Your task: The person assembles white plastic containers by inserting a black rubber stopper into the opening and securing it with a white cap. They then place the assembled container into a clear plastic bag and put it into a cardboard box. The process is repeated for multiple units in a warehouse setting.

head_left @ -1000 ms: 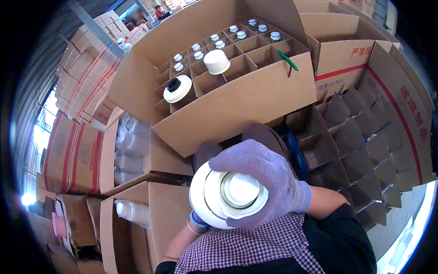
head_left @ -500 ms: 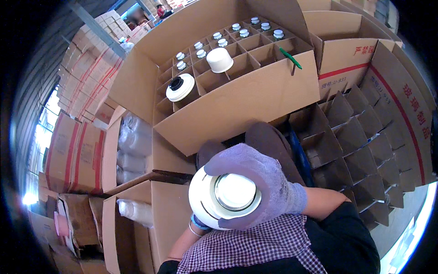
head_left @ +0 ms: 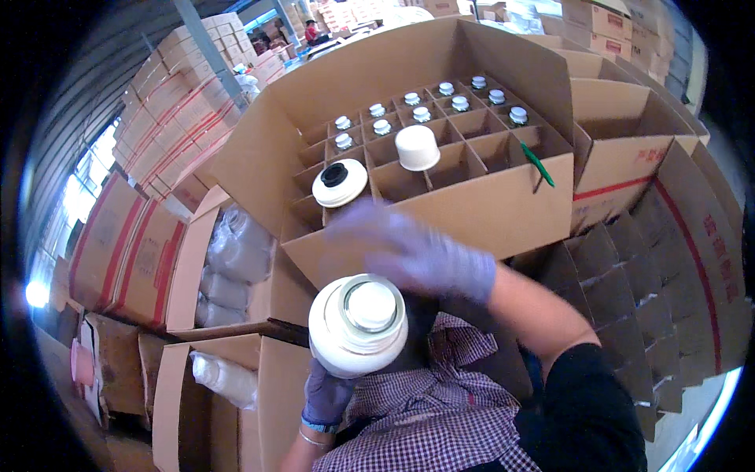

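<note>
My gloved left hand (head_left: 327,393) is closed around the lower side of a white flask (head_left: 355,334). The flask's round mouth faces up, with a pale stopper inside a shiny ring. Beyond the flask, my gloved right hand (head_left: 413,252) is smeared by motion, and its fingers cannot be made out. It is by the near edge of a divided carton (head_left: 440,208). Close to its fingertips, a white round flask top with a black centre (head_left: 340,185) sits at the carton's front left. A white cup (head_left: 417,148) rests upside down on the dividers beside it.
Several white-capped bottles (head_left: 421,115) stand in the carton's cells. A green pen-like tool (head_left: 538,164) sticks up at its front wall. On the left, open cartons hold plastic-wrapped items (head_left: 228,267). A cardboard divider grid (head_left: 621,299) lies on the right.
My right hand has left the flask's top and moved forward toward the carton. The flask's mouth is now uncovered, and my left hand still holds its side. The view has shifted slightly.
</note>
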Demonstrator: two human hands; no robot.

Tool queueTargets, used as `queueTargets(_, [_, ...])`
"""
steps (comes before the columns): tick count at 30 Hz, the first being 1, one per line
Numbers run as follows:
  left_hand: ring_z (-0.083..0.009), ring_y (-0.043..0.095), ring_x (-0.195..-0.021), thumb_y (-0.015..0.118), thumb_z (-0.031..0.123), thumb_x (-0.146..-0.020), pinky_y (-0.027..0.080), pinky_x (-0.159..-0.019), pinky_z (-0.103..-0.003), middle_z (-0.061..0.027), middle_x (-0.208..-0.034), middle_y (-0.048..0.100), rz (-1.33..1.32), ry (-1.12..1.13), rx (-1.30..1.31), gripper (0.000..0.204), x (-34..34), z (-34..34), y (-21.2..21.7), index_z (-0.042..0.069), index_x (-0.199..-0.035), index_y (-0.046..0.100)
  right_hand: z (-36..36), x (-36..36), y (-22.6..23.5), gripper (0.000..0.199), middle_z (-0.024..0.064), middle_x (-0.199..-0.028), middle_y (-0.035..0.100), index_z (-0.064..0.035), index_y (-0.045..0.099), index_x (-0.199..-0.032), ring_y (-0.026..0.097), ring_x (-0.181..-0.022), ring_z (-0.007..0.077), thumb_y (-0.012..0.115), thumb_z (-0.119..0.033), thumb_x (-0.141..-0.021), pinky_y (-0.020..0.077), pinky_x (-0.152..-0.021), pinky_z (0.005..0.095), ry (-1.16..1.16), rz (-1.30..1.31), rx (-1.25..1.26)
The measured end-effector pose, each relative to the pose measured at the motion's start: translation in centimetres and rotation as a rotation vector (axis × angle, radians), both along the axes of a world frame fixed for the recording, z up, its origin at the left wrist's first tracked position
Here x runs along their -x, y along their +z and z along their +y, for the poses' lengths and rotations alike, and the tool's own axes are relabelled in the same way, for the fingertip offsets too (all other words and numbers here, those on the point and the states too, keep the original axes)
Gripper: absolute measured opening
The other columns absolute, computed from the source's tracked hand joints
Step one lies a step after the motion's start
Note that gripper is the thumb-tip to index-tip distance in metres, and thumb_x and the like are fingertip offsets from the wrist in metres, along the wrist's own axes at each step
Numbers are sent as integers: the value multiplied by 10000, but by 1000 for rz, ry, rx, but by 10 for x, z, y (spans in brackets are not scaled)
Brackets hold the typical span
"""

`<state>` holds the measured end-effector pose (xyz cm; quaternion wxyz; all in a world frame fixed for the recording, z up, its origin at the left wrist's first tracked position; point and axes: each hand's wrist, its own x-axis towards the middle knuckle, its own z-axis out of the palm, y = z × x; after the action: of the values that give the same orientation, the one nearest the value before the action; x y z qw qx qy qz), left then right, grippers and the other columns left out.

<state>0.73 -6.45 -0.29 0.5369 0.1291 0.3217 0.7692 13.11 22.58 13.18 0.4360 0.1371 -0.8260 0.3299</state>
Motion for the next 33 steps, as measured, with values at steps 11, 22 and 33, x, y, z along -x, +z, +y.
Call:
queueTargets(11, [-307, 427, -1392, 578, 528, -970, 349, -1160, -470, -109, -1544, 398, 269, 289, -34, 777, 43, 4, 11, 104, -1554, 291, 118, 31, 19, 730, 222, -1311, 539, -159, 553, -1355, 564, -1219, 400, 809, -211, -673, 474, -1048, 448, -262, -442, 92])
queueTargets(22, [-315, 630, -1135, 793, 437, -822, 507, -950, -402, -162, -1294, 624, 1289, 408, 197, 624, 19, 10, 66, 28, -1266, 634, -1, -58, -58, 510, 148, -1216, 650, -62, 561, -1341, 653, -1089, 260, 599, -393, -955, 529, -933, 364, -110, -512, 748])
queueTargets(33, [-349, 683, -1002, 767, 347, -798, 557, -868, -414, -136, -1305, 631, 2058, -302, -86, 385, 14, 69, 130, 77, -1066, 705, 35, -17, -98, 260, 152, -999, 703, -72, 655, -1075, 673, -933, 364, 626, -261, -900, 544, -835, 455, -613, -466, 166])
